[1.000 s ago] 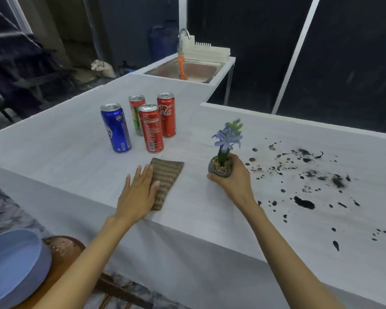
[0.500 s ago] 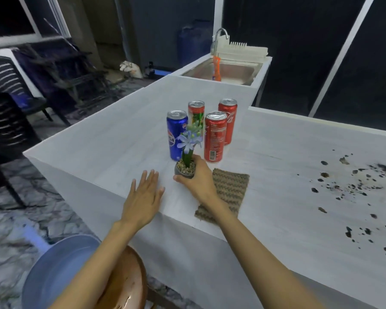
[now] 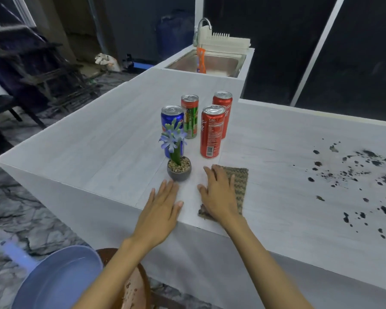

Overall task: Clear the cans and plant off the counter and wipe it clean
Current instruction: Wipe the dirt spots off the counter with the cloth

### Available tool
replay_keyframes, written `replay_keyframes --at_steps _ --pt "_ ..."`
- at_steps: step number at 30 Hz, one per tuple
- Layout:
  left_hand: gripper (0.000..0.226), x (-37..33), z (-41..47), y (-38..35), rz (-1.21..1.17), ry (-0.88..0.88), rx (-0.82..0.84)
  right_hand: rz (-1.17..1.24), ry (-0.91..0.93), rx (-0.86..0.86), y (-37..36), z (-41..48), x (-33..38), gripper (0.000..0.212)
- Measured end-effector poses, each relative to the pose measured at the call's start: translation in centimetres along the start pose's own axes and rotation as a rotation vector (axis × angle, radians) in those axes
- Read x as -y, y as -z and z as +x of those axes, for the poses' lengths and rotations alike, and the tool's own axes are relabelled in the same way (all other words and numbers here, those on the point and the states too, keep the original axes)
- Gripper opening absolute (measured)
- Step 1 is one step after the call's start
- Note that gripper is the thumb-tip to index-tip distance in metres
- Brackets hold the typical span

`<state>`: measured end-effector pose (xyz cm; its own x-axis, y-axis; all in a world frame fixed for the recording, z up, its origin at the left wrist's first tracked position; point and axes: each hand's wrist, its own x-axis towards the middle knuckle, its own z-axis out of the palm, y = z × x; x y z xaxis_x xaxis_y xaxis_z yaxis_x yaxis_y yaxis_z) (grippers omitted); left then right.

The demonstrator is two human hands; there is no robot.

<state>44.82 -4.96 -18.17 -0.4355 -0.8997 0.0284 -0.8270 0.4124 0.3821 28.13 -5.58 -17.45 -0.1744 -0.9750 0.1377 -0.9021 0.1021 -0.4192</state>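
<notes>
A small potted plant [image 3: 179, 168] with blue flowers stands upright on the white counter [image 3: 103, 148], in front of a blue can [image 3: 171, 121]. Behind it are a green and red can [image 3: 189, 115] and two red cans [image 3: 211, 132] [image 3: 223, 108]. My left hand [image 3: 159, 210] lies flat and open on the counter just below the pot, holding nothing. My right hand [image 3: 220, 195] rests palm down on a brown woven cloth [image 3: 240, 184], fingers spread. Black dirt specks [image 3: 352, 175] cover the counter to the right.
A steel sink [image 3: 212, 63] with a tap, a white rack and an orange bottle sits at the counter's far end. A blue basin [image 3: 58, 279] on a brown stool stands below the counter's front edge. Dark chairs stand at the left.
My right hand let go of the plant, which now stands beside the cans, and moved right onto the cloth. My left hand stayed flat on the counter.
</notes>
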Motion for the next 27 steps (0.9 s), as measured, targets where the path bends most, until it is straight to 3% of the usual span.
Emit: replay_keyframes --at_steps 3,9,15,22,27 --pt "0.053 -2.0 0.1 -1.0 -0.084 -0.017 -0.068 -0.206 0.023 0.019 -0.3 -1.5 -1.1 0.053" --pt "0.049 -5.2 0.6 -2.9 -0.212 -0.092 -0.08 -0.244 0.039 0.044 1.3 -3.0 -3.9 0.051" --pt "0.049 -9.2 1.9 -4.8 -0.161 -0.194 -0.055 -0.242 0.034 0.046 4.9 -5.1 -9.7 0.049" --pt "0.05 -13.9 3.2 -6.3 -0.197 -0.292 0.023 -0.057 -0.006 -0.072 9.0 -7.6 -17.0 0.056" --pt "0.05 -15.7 4.2 -6.3 -0.23 -0.316 0.06 0.261 -0.181 -0.368 12.8 -8.8 -19.3 0.052"
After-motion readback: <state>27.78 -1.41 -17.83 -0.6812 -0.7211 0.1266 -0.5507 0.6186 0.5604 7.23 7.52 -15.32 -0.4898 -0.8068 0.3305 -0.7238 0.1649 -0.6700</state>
